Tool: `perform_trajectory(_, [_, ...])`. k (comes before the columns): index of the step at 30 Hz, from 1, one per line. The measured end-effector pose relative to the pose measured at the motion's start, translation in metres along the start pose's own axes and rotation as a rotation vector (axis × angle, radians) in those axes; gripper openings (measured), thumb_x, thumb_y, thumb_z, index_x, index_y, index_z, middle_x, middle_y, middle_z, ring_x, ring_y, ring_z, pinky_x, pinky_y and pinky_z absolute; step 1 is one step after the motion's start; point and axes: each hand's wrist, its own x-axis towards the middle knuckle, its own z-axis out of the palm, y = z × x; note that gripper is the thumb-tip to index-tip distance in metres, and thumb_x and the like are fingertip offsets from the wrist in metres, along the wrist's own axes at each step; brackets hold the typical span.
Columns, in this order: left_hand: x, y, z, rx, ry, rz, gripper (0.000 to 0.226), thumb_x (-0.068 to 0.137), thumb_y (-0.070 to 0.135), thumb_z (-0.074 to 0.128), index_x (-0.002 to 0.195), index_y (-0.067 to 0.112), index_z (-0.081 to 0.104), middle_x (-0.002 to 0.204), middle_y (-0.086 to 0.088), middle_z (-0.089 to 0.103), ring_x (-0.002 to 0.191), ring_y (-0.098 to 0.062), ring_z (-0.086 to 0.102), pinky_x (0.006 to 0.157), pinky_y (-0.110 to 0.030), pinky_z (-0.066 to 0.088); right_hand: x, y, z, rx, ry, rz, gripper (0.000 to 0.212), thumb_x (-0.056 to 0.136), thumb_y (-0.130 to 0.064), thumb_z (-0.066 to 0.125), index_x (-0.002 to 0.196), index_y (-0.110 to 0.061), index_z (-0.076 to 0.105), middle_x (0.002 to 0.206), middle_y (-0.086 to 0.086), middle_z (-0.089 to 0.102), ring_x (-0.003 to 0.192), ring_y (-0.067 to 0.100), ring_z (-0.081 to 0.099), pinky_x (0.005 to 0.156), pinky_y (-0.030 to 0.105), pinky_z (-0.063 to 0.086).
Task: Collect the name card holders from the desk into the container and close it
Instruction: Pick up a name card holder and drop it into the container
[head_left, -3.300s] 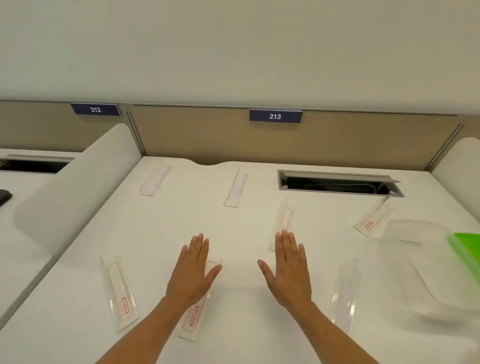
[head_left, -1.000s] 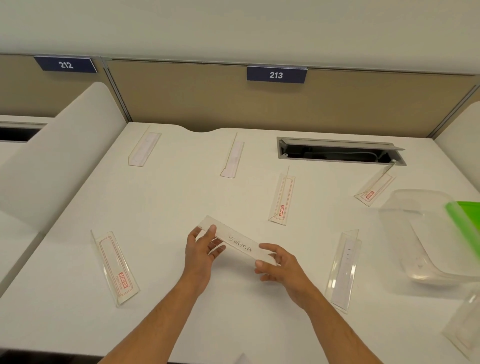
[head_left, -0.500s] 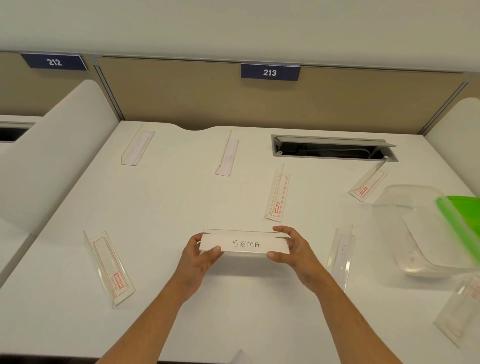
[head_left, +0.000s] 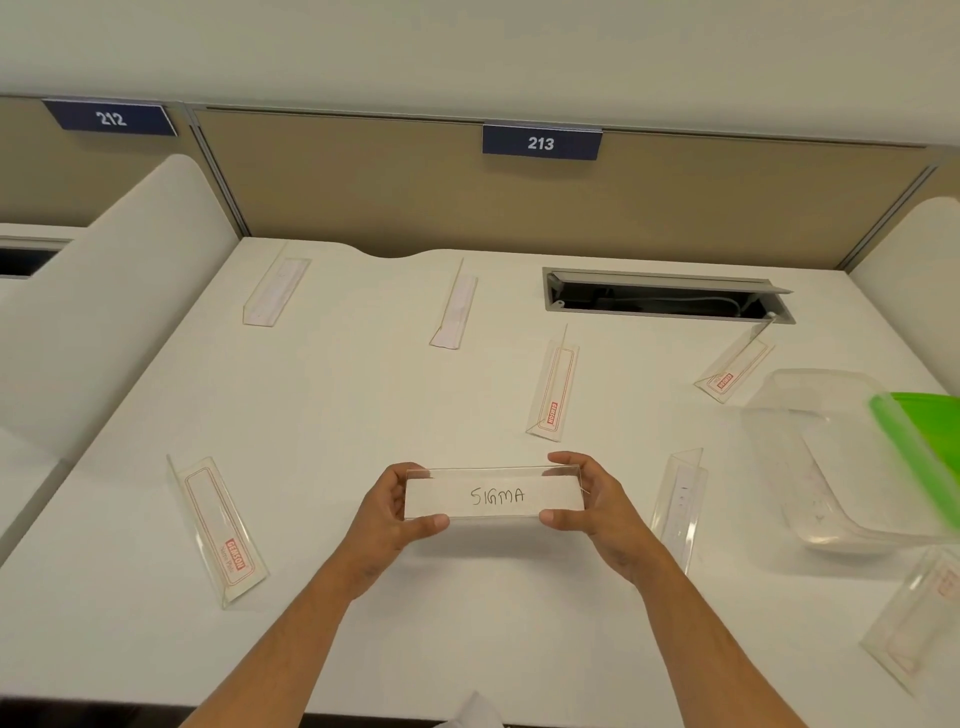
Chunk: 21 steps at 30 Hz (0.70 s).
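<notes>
Stood against a tan partition (head_left: 363, 192) bearing blue plates 212 (head_left: 110, 118) and 213 (head_left: 541, 143) beneath a pale wall (head_left: 467, 52), with a white table (head_left: 363, 405), rounded white side dividers (head_left: 104, 291) and an open cable hatch (head_left: 665, 299).

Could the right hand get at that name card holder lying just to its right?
Probably not yet: the right hand and left hand grip the SIGMA holder. The neighbouring holder lies close with bare desk between.
</notes>
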Motion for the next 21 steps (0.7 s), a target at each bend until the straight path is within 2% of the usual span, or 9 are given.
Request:
perform_trajectory(6, [0.0, 0.008, -0.002, 0.081, -0.018, 0.051, 0.077, 0.057, 0.018, 0.093, 0.122, 0.038, 0.057, 0.118, -0.004, 0.067, 0.11, -0.018, 0.065, 0.095, -0.034, 0.053, -0.003, 0.0, 0.0, -0.007, -0.008, -0.013, 0.078, 0.06, 0.003, 0.089, 0.125, -0.029, 0.059, 0.121, 0.012, 0.06, 0.11, 0.021, 0.066, 0.084, 0.03, 0.056])
perform_trajectory(9, [0.0, 0.01, -0.001, 0.065, 0.0, 0.072, 0.076, 0.055, 0.02, 0.094, 0.12, 0.036, 0.059, 0.114, -0.004, 0.068, 0.108, -0.02, 0.067, 0.091, -0.033, 0.055, -0.004, -0.001, 0.0, -0.055, 0.003, -0.02, 0.08, 0.064, 0.003, 0.088, 0.127, -0.033, 0.055, 0.124, 0.011, 0.059, 0.112, 0.022, 0.065, 0.086, 0.029, 0.055])
perform_trajectory(14, [-0.001, 0.011, 0.0, 0.023, 0.019, 0.079, 0.072, 0.054, 0.018, 0.093, 0.116, 0.032, 0.06, 0.112, -0.009, 0.069, 0.107, -0.025, 0.067, 0.085, -0.033, 0.056, -0.006, -0.008, -0.002, -0.242, -0.001, -0.079, 0.08, 0.066, -0.013, 0.091, 0.127, -0.043, 0.049, 0.122, 0.004, 0.061, 0.112, 0.019, 0.063, 0.099, 0.03, 0.051])
perform_trajectory(17, [-0.001, 0.013, 0.001, 0.007, 0.016, 0.079, 0.072, 0.054, 0.017, 0.093, 0.117, 0.03, 0.059, 0.112, -0.013, 0.069, 0.106, -0.026, 0.067, 0.083, -0.031, 0.056, -0.005, -0.012, -0.004, -0.294, -0.005, -0.113, 0.075, 0.064, -0.017, 0.092, 0.122, -0.045, 0.052, 0.119, 0.003, 0.061, 0.109, 0.017, 0.064, 0.097, 0.028, 0.052])
perform_trajectory(21, [-0.001, 0.017, 0.004, -0.007, 0.008, 0.082, 0.072, 0.055, 0.016, 0.092, 0.117, 0.029, 0.059, 0.111, -0.014, 0.069, 0.105, -0.027, 0.068, 0.081, -0.03, 0.056, -0.005, -0.014, -0.007, -0.334, -0.007, -0.144, 0.065, 0.062, -0.023, 0.093, 0.115, -0.04, 0.06, 0.116, 0.001, 0.063, 0.109, 0.017, 0.063, 0.088, 0.023, 0.053])
